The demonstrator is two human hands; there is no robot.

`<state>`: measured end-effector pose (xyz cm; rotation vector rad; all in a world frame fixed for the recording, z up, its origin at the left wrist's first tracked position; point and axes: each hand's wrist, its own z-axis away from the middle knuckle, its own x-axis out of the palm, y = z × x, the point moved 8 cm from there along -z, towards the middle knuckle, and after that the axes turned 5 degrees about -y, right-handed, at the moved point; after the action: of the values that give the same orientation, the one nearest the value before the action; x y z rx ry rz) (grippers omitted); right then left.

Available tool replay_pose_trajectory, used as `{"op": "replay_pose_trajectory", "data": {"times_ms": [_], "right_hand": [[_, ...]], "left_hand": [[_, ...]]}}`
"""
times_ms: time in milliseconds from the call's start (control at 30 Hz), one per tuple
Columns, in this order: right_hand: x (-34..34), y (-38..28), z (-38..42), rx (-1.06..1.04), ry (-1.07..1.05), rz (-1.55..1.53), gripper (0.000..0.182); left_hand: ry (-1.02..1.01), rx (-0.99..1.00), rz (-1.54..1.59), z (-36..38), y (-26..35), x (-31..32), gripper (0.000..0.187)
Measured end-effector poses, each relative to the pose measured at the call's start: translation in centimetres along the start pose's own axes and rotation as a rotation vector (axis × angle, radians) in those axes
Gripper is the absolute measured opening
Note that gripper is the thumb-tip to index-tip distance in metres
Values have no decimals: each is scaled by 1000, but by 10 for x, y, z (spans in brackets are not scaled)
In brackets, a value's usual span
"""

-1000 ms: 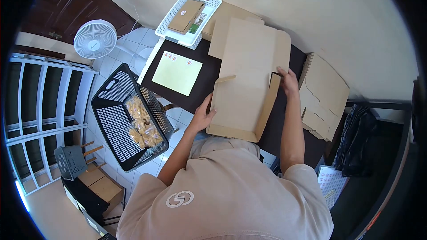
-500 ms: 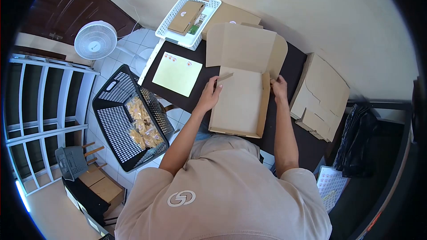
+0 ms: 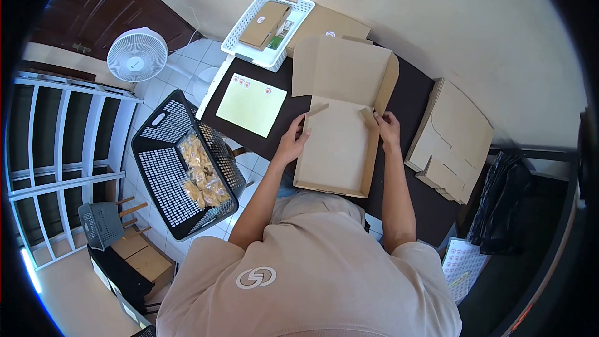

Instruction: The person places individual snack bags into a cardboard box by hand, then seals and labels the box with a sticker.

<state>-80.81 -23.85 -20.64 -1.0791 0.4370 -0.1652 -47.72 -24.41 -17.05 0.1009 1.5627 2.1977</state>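
Observation:
An unfolded-lid cardboard box (image 3: 337, 143) lies on the dark table (image 3: 409, 87), its lid standing back toward the wall. My left hand (image 3: 292, 140) grips the box's left wall near the rear corner, where a small flap points inward. On the opposite side, my right hand (image 3: 387, 128) pinches the right wall at the rear corner, beside another flap angled inward. A yellow sheet with several round stickers (image 3: 251, 106) lies left of the box.
A stack of flat cardboard blanks (image 3: 452, 140) lies at the right. A white basket (image 3: 244, 55) holding a closed box stands at the back left. Packets (image 3: 203, 175) fill part of a black crate (image 3: 163, 193) at the left. A white fan (image 3: 136, 56) stands behind it.
The box's right rear flap has turned inward, and my right hand has shifted slightly at that corner. The lid's right side flap now stands more upright. My left hand stays at the left wall.

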Motion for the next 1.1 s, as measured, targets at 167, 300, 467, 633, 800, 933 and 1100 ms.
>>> {"op": "replay_pose_trajectory", "data": {"times_ms": [167, 300, 467, 633, 800, 933, 1100], "right_hand": [[-3, -19, 4, -2, 13, -19, 7], [5, -32, 0, -41, -14, -205, 6], [14, -59, -15, -120, -19, -343, 5], [20, -66, -30, -126, -50, -265, 17], [39, -61, -12, -57, -204, -35, 51], [33, -42, -4, 0, -134, 72, 53], [44, -35, 1, -99, -64, 297, 49]], "left_hand": [[-14, 17, 6, 2, -7, -3, 58], [-8, 46, 43, -4, 3, -5, 57], [42, 139, 50, -33, 13, -19, 57], [14, 205, 163, -47, 30, -26, 59], [95, 142, 129, -38, 16, -23, 62], [137, 214, -70, -13, 13, -21, 59], [149, 168, -191, 8, 12, -18, 56]]}}
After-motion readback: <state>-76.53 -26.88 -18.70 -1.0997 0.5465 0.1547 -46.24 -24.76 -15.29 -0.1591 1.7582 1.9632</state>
